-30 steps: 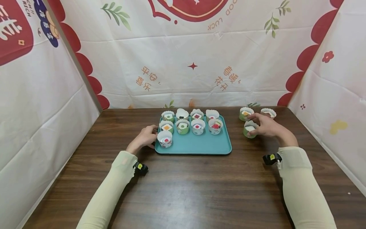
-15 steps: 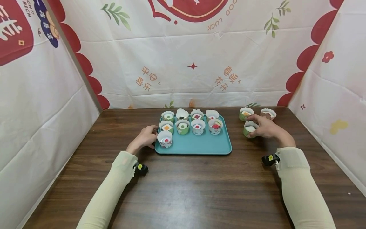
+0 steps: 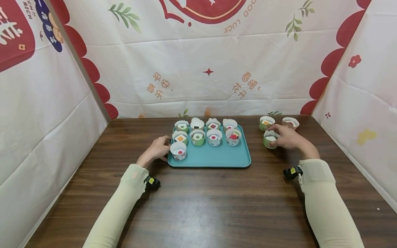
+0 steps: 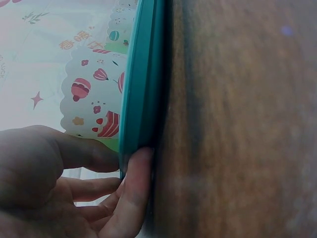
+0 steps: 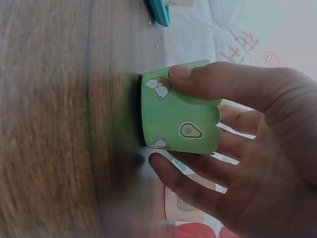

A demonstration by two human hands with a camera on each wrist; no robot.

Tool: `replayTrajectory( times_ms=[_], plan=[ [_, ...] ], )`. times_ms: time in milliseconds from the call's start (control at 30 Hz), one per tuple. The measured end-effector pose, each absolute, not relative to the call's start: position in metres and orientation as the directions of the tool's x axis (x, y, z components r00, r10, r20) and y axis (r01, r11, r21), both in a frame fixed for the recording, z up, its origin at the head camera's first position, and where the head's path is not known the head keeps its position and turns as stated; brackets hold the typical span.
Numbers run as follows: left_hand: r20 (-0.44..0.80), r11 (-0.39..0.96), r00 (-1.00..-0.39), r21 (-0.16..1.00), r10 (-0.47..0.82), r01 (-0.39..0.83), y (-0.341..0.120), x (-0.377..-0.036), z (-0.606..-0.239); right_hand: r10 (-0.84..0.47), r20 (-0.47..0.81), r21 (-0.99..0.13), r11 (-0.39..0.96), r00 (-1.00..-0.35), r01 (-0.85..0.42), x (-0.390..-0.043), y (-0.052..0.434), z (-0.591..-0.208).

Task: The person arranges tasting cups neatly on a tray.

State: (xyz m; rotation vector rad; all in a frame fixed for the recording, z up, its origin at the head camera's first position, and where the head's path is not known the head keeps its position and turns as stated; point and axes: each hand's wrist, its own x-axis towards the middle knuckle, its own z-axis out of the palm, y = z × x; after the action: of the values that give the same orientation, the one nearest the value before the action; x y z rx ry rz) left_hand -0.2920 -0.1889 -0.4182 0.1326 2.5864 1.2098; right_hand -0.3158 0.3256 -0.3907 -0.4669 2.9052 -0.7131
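The right hand (image 3: 286, 137) has its thumb and fingers curled round a green scalloped paper cup (image 3: 269, 140) that stands on the brown wooden table (image 3: 198, 199), the cup lying just ahead of the palm on the thumb side. Two more paper cups (image 3: 266, 122) stand just beyond the fingertips. The left hand (image 3: 157, 148) pinches the near left corner of the teal plastic tray (image 3: 217, 159), with a white patterned paper cup (image 3: 178, 150) just beside its fingers.
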Motion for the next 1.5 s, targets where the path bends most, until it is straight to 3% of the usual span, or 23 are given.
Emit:
replayTrajectory(
  times_ms=[667, 1500],
  plan=[
    [-0.217, 0.642, -0.955, 0.766, 0.201, -0.039, -0.188, -0.291, -0.418, -0.251, -0.043, -0.565, 0.804, -0.967, -0.184, -0.311, 0.317, -0.384],
    [-0.22, 0.644, -0.955, 0.764, 0.201, -0.04, -0.189, -0.293, -0.418, -0.263, -0.004, -0.548, 0.808, -0.965, -0.218, -0.312, 0.311, -0.379]
  ],
)
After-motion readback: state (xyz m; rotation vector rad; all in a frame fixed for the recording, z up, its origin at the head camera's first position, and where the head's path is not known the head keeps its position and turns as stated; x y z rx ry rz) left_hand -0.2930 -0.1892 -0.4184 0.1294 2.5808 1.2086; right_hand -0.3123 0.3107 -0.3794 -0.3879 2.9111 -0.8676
